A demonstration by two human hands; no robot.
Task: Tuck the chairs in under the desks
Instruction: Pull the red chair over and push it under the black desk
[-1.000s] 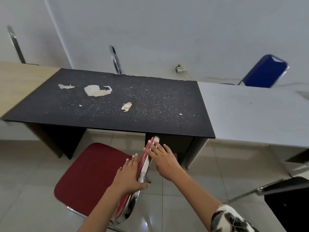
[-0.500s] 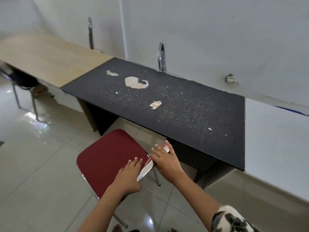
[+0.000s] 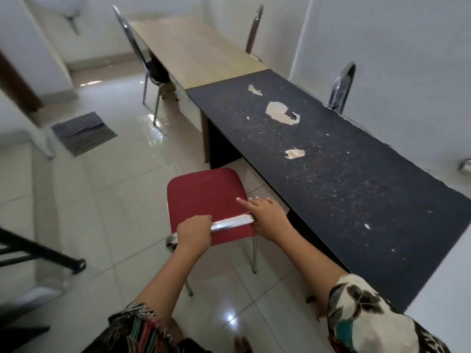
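Observation:
A red chair point(image 3: 204, 194) with a chrome frame stands on the tiled floor beside the black desk point(image 3: 344, 174), its seat outside the desk's edge and turned along it. My left hand point(image 3: 195, 231) is closed over the chrome top bar of the chair's backrest. My right hand point(image 3: 267, 216) grips the bar's right end, with the fingers stretched over the backrest top. A second chair point(image 3: 142, 52) with a dark seat stands partly under the light wooden desk point(image 3: 193, 49) farther back.
Two chair backs point(image 3: 341, 87) rise behind the desks by the white wall. A striped mat point(image 3: 84, 132) lies on the floor at left. A black bar point(image 3: 40, 253) juts in from the left edge. Open tiles lie left of the red chair.
The view has swung left along the desks. The red chair has turned so its backrest faces me, and both hands have shifted to hold its top bar.

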